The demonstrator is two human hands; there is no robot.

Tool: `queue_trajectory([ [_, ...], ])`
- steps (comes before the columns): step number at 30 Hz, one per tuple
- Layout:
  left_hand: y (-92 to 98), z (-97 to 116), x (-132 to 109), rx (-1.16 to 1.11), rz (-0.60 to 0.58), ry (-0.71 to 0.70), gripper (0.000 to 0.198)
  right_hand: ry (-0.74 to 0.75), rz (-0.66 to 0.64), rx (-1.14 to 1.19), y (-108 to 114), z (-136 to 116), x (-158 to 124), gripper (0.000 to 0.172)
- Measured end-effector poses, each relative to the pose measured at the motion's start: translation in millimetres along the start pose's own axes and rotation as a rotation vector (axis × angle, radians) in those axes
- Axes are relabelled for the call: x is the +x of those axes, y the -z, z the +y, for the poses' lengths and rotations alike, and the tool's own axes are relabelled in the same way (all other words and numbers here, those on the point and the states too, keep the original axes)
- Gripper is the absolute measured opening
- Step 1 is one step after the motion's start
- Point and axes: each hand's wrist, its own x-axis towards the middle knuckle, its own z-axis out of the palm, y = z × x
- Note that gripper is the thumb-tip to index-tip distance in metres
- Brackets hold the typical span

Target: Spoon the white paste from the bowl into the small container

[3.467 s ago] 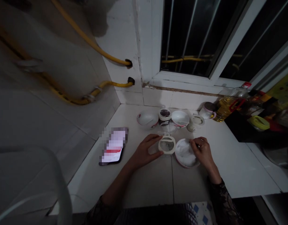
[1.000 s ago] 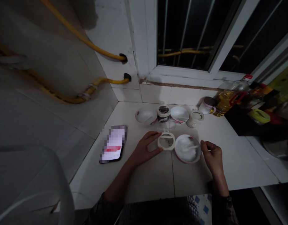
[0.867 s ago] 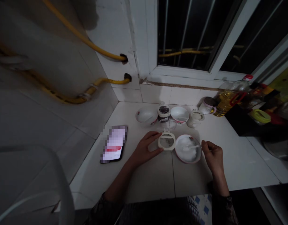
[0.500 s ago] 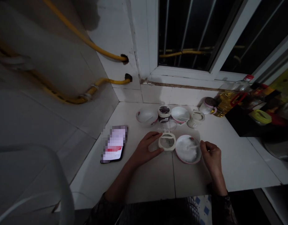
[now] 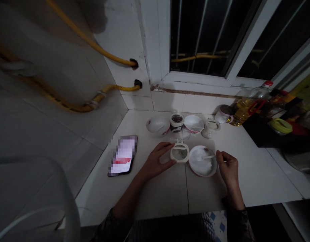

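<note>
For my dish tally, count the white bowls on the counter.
3: near bowl by the right hand; rear left bowl and rear right bowl flanking the dark jar. Clutter at right may hide more.

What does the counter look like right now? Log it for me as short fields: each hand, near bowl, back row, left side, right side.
Left hand: thumb and fingers around the white-rimmed jar
Right hand: pinching the spoon by its handle end
Near bowl: white, right of that jar, holding white powdery stuff and the spoon's other end
Back row, left to right: bowl, dark-filled jar, bowl, pale-filled jar
Left side: phone, screen lit
Right side: oil bottle, red cap
</note>
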Motion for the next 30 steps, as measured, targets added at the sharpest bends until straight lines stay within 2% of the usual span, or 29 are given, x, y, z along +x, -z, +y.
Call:
queue_trajectory([
  [4,0.5,0,0,-0.001,-0.009,-0.012,0.052,-0.124,0.008,0.153,4,-6,1,0.051],
  [8,0.2,0,0,0.003,-0.009,-0.009,0.053,-0.051,0.091,0.203,0,-26,-2,0.050],
  [10,-0.2,-1,-1,0.005,-0.013,0.002,0.053,0.085,0.172,0.166,-5,-39,-6,0.045],
  [12,-0.6,-2,-1,0.005,-0.014,0.006,0.053,0.328,0.236,0.093,-14,-53,-10,0.035],
  [15,-1.1,-2,0,0.001,-0.006,0.004,0.053,0.770,0.162,-0.090,-30,-68,-14,0.027],
  [17,-1.3,-2,0,-0.002,-0.005,-0.004,0.053,0.925,0.105,-0.185,-35,-72,-14,0.025],
  [19,-1.5,-1,0,-0.007,-0.004,-0.019,0.053,0.919,0.120,-0.208,-32,-70,-12,0.024],
  [23,-1.4,0,0,-0.005,0.002,-0.015,0.052,0.741,0.197,-0.263,-3,-54,-1,0.027],
  [27,-0.9,0,0,0.001,-0.011,0.003,0.052,0.673,0.174,-0.403,24,-34,9,0.032],
  [30,-0.6,0,0,-0.001,-0.013,0.003,0.052,0.636,0.113,-0.476,25,-23,10,0.035],
])
